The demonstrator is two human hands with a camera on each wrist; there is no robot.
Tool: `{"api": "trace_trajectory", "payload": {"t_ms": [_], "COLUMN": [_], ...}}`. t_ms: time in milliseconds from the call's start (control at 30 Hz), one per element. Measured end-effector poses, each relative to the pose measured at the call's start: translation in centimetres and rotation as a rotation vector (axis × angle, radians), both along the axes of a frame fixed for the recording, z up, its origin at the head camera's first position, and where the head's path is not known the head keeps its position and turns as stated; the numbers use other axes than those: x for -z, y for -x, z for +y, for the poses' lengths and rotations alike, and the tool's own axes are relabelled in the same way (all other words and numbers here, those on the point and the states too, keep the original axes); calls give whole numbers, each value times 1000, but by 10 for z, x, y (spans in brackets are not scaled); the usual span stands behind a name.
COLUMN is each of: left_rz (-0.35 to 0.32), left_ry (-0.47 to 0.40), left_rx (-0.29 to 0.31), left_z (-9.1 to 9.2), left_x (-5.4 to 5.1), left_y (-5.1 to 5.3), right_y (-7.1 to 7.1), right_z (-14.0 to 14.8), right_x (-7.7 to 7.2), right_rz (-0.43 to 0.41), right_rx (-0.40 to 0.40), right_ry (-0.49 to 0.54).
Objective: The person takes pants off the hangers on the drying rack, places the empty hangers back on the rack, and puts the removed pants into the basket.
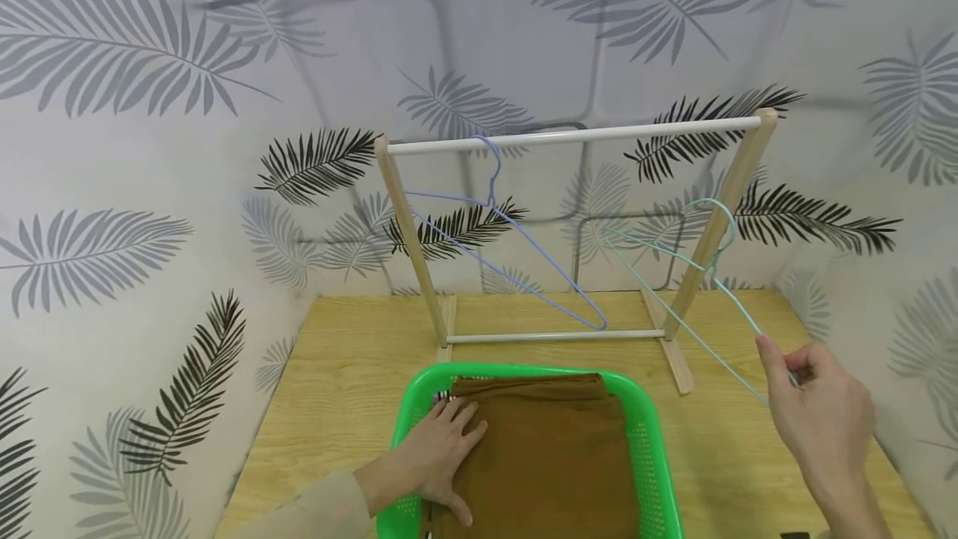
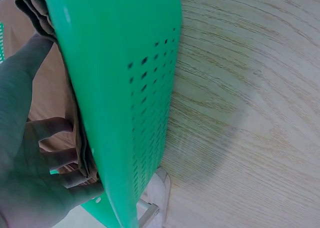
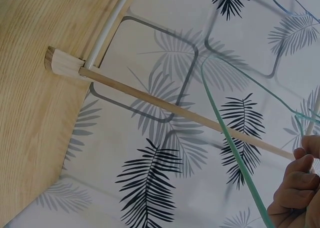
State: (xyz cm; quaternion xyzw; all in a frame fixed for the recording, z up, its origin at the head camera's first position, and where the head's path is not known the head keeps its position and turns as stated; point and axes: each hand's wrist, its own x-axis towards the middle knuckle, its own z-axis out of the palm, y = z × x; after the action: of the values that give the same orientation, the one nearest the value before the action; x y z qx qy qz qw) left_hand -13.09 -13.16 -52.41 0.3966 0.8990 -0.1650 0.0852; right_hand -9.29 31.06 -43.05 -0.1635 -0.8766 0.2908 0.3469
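Folded brown fabric (image 1: 550,456) fills a green plastic basket (image 1: 654,447), and the exact garment cannot be made out. My left hand (image 1: 437,449) rests on the fabric's left side with its fingers spread. In the left wrist view, those fingers (image 2: 62,158) touch the fabric's edge beside the basket wall (image 2: 107,88). To the right of the basket, my right hand (image 1: 823,406) pinches a mint-green hanger (image 1: 739,308) near one end. The hanger is held up in front of the rack's right post, its hook upward and nothing on it. Part of its lower bar is hidden by the hand.
Behind the basket stands a small clothes rack with a white rail (image 1: 614,135) and wooden posts (image 1: 744,160). A bare blue hanger (image 1: 491,200) hangs from the rail's left part. The wood-grain table (image 1: 344,356) meets leaf-patterned walls (image 1: 150,256) at the back and sides.
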Motion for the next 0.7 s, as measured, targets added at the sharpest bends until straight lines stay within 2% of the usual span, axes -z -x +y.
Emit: {"api": "trace_trajectory", "payload": {"t_ms": [200,433,533,700], "left_rz": [13,14,-16,-97], "left_ry": [17,-2,-48,-182], "left_rx": [-5,-12,-28,-86], "left_z": [0,-1,-2,-3], "left_x": [-1,-2,-4,-13], "left_y": [-1,-2,-1,1], "right_y": [-1,1,2,3], "right_z": [0,0,0,-1], "right_x": [1,1,0,-1], "right_rz": [26,-4,-3,-6], "right_rx": [-15,-14,-18,-20], "right_ry": [-8,-4,-9,-12]}}
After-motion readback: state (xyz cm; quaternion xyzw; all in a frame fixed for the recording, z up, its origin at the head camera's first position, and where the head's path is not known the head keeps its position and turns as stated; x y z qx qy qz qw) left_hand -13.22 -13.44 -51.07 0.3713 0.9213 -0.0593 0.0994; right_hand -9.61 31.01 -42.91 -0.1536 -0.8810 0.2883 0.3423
